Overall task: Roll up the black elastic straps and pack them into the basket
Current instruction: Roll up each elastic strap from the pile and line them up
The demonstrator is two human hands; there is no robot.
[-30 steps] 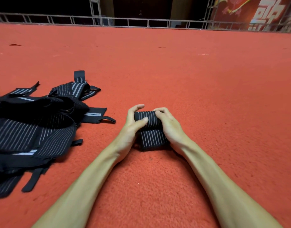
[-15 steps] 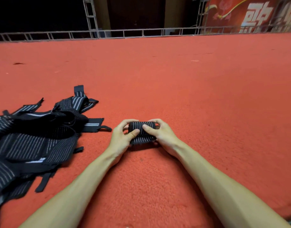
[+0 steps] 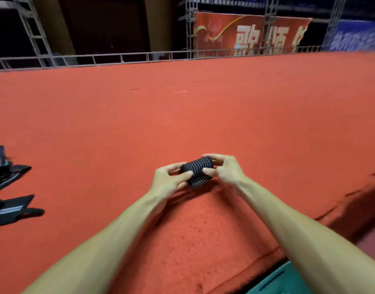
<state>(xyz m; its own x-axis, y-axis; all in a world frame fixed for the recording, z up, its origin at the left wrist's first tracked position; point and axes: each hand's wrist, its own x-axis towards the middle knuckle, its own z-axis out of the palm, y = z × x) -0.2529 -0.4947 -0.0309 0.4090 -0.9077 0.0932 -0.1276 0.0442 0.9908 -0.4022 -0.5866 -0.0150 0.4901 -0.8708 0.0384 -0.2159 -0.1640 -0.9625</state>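
Left hand (image 3: 167, 183) and right hand (image 3: 224, 170) fingers pinched roll (image 3: 196, 171) ends, axis crosswise; likely basket (image 3: 288, 281) right-below roll, right hand nearer.

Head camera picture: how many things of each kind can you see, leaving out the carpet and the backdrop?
hands: 2, left hand and right hand, both gripping the roll
rolled strap: 1
heap of loose straps: 1, cut off at the frame edge, so its straps cannot be counted
teal basket: 1, only a corner shows
Total: 5
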